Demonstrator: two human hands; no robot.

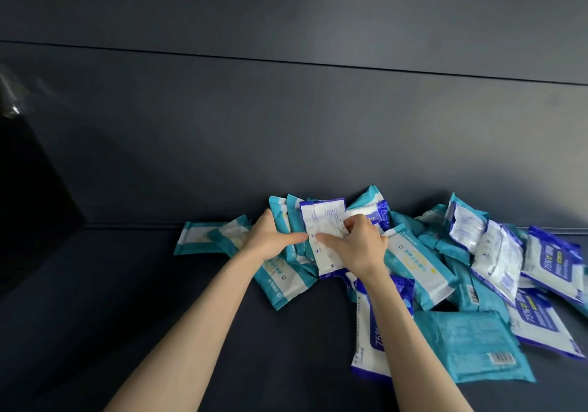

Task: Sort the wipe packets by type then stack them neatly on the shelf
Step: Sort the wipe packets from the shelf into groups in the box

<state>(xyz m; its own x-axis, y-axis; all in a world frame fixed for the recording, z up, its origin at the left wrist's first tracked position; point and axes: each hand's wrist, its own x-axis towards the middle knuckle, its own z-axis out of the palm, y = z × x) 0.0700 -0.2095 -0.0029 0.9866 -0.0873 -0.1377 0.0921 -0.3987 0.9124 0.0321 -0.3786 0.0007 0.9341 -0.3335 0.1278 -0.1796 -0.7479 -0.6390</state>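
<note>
A heap of wipe packets lies on the dark shelf (pixel 159 284) against the back wall. Some are teal packets (pixel 416 262), others are dark-blue-and-white packets (pixel 553 262). Both my hands are in the middle of the heap on one blue-and-white packet (pixel 324 220) that stands with its white printed back toward me. My left hand (pixel 270 236) grips its left edge, thumb on the front. My right hand (pixel 356 243) pinches its right side with curled fingers. A large teal packet (pixel 471 344) lies face down at the near right.
The dark shelf surface stretches bare to the left of the heap. A black panel (pixel 28 195) closes the left side, with clear plastic film (pixel 9 93) above it. The grey back wall (pixel 286 125) rises right behind the packets.
</note>
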